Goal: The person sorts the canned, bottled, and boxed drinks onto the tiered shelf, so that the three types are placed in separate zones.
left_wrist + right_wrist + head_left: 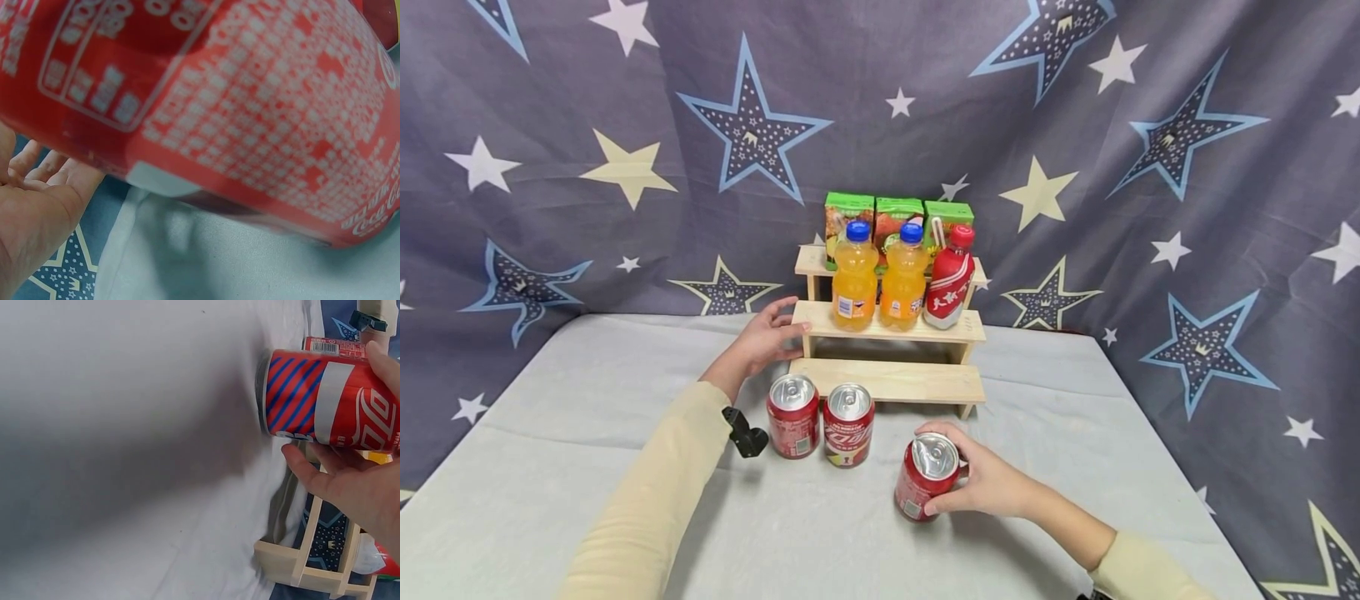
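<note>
My right hand [992, 479] grips a red cola can [925, 475] round its side, in front of the shelf's right end. In the right wrist view, the can [325, 400] shows blue stripes near its base, close over the cloth. My left hand [763, 337] is at the left end of a stepped wooden shelf [887, 381], spread fingers touching its middle tier. Two more cola cans, one on the left [793, 421] and one beside it [848, 429], stand upright before the bottom tier. One can [250, 112] covers much of the left wrist view, partly hiding the left hand [37, 212].
Two orange drink bottles [854, 287] with blue caps and a red bottle [951, 283] stand on the middle tier. Behind them, green-topped juice cartons [898, 217] line the top tier. A pale cloth [587, 500] covers the table, and a star-patterned curtain [850, 83] hangs behind.
</note>
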`<state>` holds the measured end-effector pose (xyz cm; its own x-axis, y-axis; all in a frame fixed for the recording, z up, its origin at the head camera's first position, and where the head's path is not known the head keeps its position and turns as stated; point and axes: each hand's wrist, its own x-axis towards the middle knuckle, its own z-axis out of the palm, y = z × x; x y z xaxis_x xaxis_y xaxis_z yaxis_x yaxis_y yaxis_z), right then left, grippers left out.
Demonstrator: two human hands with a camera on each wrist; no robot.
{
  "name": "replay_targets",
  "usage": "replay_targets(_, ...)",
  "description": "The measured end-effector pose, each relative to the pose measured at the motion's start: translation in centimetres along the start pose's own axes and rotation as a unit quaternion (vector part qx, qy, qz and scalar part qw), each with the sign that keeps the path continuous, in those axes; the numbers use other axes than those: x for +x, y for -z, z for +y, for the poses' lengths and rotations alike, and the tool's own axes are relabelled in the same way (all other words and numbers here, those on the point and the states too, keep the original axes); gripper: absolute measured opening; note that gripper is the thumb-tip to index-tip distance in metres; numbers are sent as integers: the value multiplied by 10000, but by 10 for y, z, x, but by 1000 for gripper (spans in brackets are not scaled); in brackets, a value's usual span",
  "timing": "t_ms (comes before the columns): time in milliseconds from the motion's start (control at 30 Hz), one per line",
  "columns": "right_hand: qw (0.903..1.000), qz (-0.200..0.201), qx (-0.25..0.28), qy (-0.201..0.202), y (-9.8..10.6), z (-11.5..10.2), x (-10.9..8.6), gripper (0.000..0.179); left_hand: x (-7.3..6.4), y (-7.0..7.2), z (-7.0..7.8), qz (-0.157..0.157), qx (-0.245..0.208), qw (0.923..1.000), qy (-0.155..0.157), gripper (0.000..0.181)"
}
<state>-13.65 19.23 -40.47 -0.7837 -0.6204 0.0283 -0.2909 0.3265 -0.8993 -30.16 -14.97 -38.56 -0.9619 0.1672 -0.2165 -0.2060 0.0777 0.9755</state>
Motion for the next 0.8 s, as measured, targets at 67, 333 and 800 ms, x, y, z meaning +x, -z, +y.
replay_targets(67, 10000, 60, 10, -26, -1, 0, 0, 80, 0, 0, 0, 9, 2, 10000, 15, 73)
replay_targets(333, 9996, 238, -132, 31, -2, 0, 0, 78, 0, -1, 1, -26, -23, 10000, -1, 73)
replay_targets(800, 9979, 489, -423, 62, -3, -5, 0, 76, -1, 0, 1, -49, -76, 10000, -17, 73)
